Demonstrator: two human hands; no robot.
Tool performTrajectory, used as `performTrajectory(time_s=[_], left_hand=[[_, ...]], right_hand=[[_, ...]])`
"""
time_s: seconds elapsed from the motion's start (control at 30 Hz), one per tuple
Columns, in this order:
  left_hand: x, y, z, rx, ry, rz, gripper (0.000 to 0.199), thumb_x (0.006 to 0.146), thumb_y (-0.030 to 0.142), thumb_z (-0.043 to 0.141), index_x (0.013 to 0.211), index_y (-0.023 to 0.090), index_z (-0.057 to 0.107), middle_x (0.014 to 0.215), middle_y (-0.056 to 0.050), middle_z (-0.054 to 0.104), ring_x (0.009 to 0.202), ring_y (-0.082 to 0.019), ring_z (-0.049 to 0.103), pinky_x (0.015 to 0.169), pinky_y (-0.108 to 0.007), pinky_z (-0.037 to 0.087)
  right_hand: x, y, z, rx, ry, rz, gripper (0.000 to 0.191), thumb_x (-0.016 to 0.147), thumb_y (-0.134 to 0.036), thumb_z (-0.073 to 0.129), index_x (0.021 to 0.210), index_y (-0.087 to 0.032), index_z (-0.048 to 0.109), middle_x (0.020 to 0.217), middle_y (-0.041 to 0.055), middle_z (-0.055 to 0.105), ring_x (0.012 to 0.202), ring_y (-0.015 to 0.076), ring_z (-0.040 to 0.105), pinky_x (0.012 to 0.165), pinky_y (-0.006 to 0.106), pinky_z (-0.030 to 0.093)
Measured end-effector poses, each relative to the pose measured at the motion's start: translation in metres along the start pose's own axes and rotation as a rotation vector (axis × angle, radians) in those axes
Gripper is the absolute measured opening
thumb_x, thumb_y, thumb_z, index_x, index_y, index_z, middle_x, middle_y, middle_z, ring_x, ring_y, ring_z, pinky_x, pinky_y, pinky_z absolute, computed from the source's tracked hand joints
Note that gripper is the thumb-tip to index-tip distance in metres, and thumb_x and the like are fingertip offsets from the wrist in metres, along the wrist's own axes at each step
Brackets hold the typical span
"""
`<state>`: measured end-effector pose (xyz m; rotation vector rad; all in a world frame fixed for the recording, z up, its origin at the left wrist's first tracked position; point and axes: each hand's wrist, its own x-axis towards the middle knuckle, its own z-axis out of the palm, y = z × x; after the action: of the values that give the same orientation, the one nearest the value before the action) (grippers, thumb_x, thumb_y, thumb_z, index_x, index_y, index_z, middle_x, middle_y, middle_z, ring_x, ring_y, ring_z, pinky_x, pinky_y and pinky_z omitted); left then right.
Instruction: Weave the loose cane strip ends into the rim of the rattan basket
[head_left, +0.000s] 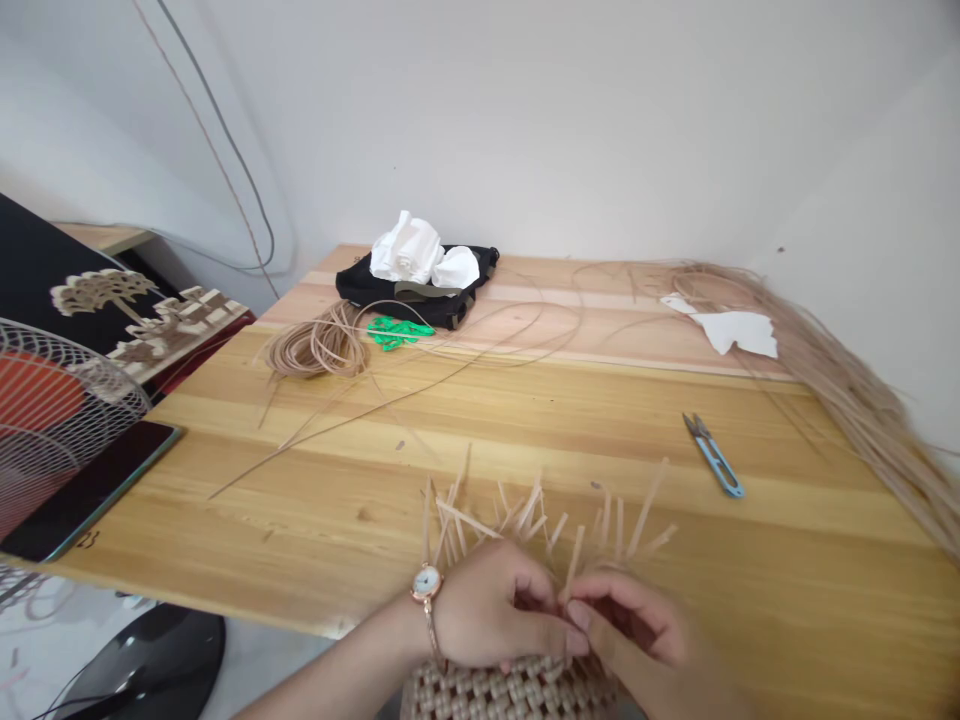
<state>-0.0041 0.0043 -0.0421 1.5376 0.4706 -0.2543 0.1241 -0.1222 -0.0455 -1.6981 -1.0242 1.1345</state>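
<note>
A half-woven basket point(502, 692) of pale flat strips stands at the front edge of the table, with loose strip ends point(534, 505) sticking up around its rim. My left hand point(506, 605), with a watch at the wrist, lies over the rim, its fingers curled and its thumb pressed on the weave. Close against it, my right hand point(637, 625) pinches one upright strip point(574, 562) between thumb and forefinger. The two thumbs nearly touch. Whatever the left fingers grip behind the rim is partly hidden, as is the lower basket.
Blue thread snips point(716, 460) lie to the right, near a long bundle of strips point(862, 400) and white paper point(739, 332). Further back are a coil of cane point(319, 340), green bits point(397, 332) and a black bag point(442, 305) under tissues. A phone point(90, 490) and fan point(52, 400) are left.
</note>
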Motion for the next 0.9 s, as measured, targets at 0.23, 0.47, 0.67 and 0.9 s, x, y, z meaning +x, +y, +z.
performTrajectory(time_s=[0.23,0.47,0.67,0.9], left_hand=[[-0.001,0.008,0.000,0.187,0.058,0.147,0.016,0.068,0.025,0.059,0.058,0.014,0.057,0.048,0.007,0.038,0.048,-0.005,0.036,0.043,-0.017,0.024],[0.001,0.008,0.001,0.118,0.045,0.098,0.025,0.071,0.013,0.048,0.046,0.014,0.045,0.036,0.007,0.038,0.039,-0.004,0.034,0.042,-0.017,0.025],[-0.003,0.005,-0.006,0.067,-0.005,0.107,0.035,0.082,0.026,0.047,0.050,0.013,0.047,0.037,0.006,0.040,0.033,-0.003,0.036,0.037,-0.014,0.027],[-0.005,-0.001,-0.008,0.013,-0.005,0.084,0.042,0.084,0.042,0.047,0.056,0.012,0.054,0.040,0.006,0.041,0.032,-0.003,0.038,0.034,-0.013,0.028]], right_hand=[[0.008,-0.026,0.002,-0.123,-0.062,-0.138,0.022,0.084,-0.028,0.048,0.073,-0.019,0.063,0.077,0.0017,0.048,0.070,0.0126,0.052,0.060,0.021,0.041],[-0.006,-0.015,0.016,-0.322,0.126,-0.223,0.016,0.086,-0.028,0.043,0.094,-0.022,0.056,0.087,0.0026,0.055,0.077,0.0133,0.057,0.068,0.022,0.046],[-0.014,-0.007,0.013,-0.304,0.166,0.016,0.022,0.083,-0.041,0.045,0.078,-0.021,0.056,0.068,-0.0004,0.055,0.062,0.0144,0.053,0.058,0.023,0.043],[-0.010,-0.007,-0.002,-0.299,0.003,0.074,0.019,0.082,-0.035,0.047,0.079,-0.022,0.060,0.073,0.0007,0.059,0.070,0.0166,0.055,0.064,0.027,0.042]])
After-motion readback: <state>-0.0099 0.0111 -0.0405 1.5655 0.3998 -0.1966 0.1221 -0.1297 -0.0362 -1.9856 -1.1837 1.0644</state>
